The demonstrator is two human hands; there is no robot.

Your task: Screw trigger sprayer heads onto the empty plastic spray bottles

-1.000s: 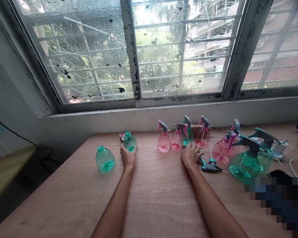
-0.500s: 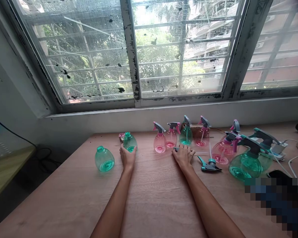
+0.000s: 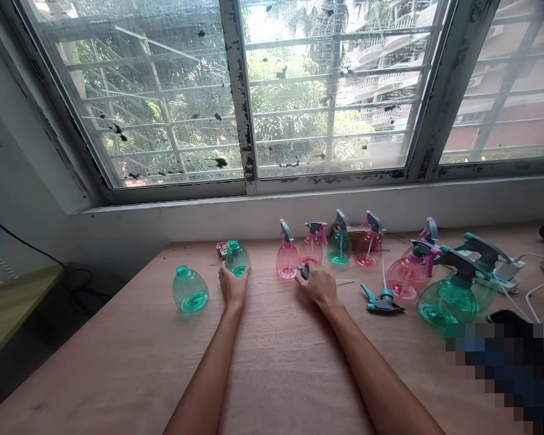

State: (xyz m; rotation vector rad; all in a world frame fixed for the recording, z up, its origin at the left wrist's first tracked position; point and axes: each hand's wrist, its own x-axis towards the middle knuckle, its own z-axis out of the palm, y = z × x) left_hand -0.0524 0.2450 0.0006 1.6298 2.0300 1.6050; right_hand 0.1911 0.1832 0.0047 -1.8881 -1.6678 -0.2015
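Observation:
My left hand point(image 3: 233, 286) is wrapped round a green see-through bottle point(image 3: 237, 258) with no spray head on it, standing on the table. Left of it stands another open-necked green bottle point(image 3: 190, 291). In my right hand point(image 3: 317, 285) is a dark spray head point(image 3: 303, 272), mostly covered by the fingers; its thin pale tube point(image 3: 345, 282) sticks out to the right. Just behind that hand are two pink spray bottles, one point(image 3: 288, 261) at the left and one point(image 3: 311, 246) partly hidden by the hand. A loose spray head point(image 3: 385, 304) with a teal trigger lies farther right.
Along the back stand a green spray bottle point(image 3: 340, 248) and a pink one point(image 3: 369, 255). Larger pink point(image 3: 407, 278) and green spray bottles point(image 3: 448, 302) crowd the right, near a white charger point(image 3: 509, 270) with cables and a dark phone point(image 3: 510, 320). A small pink box point(image 3: 222, 248) sits behind the held bottle.
My right hand has moved left with the spray head, lifting it off the table. The leftmost pink spray bottle has shifted and turned slightly. My left hand stays on the green bottle.

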